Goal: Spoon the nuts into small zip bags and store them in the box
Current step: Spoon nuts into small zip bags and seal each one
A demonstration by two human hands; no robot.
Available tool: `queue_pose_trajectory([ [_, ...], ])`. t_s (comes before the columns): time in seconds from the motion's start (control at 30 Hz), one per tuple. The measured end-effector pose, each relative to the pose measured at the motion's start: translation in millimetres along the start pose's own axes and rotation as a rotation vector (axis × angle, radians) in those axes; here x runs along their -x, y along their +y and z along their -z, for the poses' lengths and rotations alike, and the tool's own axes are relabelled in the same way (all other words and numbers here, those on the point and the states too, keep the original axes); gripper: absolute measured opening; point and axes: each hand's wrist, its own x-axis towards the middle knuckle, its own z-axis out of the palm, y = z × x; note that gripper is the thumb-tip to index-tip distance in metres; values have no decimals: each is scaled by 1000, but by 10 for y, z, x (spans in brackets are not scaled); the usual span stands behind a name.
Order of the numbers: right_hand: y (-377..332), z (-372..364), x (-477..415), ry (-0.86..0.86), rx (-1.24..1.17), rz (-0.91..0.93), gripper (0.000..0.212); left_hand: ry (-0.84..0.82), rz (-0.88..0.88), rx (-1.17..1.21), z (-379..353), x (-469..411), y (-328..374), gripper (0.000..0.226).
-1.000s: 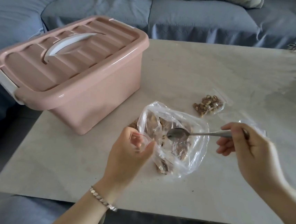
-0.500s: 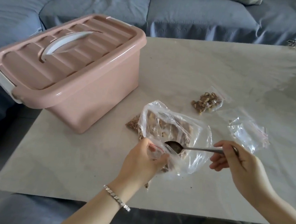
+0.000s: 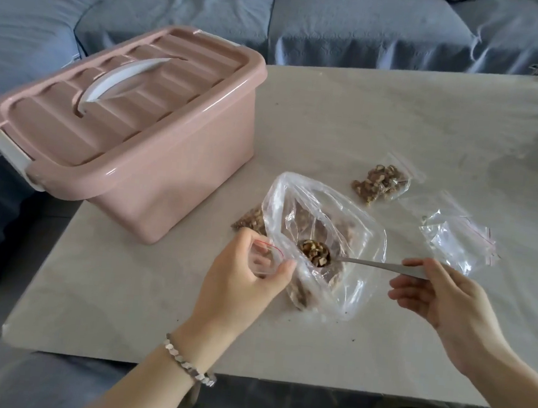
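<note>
Left hand (image 3: pixel 241 273) grip pinches small zip bag (image 3: pixel 264 259) beside large nut bag (image 3: pixel 349 238). Right hand (image 3: pixel 433 295) grip holds spoon (image 3: pixel 376 265), loaded with nuts (image 3: pixel 314 252), in its mouth. Lidded pink box (image 3: pixel 130 131) left; filled bag (image 3: pixel 381 183), empty bags (image 3: pixel 458 238) right on desk (image 3: pixel 400 118).

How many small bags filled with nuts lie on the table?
2. One filled bag lies beyond the big bag, right of the box; a second filled bag pokes out behind the big bag's left edge, partly hidden. More may be hidden.
</note>
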Motion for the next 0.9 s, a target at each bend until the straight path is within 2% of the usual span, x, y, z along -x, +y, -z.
queue_pose_trajectory([
  [0.13, -157, 25, 22, 14, 35, 90, 27, 192, -186, -25, 132, -20, 166, 38],
  [0.23, -260, 26, 54, 19, 72, 164, 29, 191, -268, 36, 93, -65, 339, 39],
  [0.37, -361, 44, 68, 52, 98, 222, 29, 71, -229, 57, -145, -154, 395, 36],
  [0.47, -452, 79, 70, 78, 111, 259, 28, -41, -92, 47, -299, -230, 246, 32],
  [0.63, -625, 18, 65, 59, 136, 311, 29, -32, -74, -29, -432, -255, -21, 34],
  [0.77, -677, -149, 51, -12, 271, 365, 30, -77, -88, -68, -425, -244, -80, 41],
  [0.9, -675, -368, 135, -115, 485, 557, 30, -84, -97, -58, -420, -245, -64, 42],
])
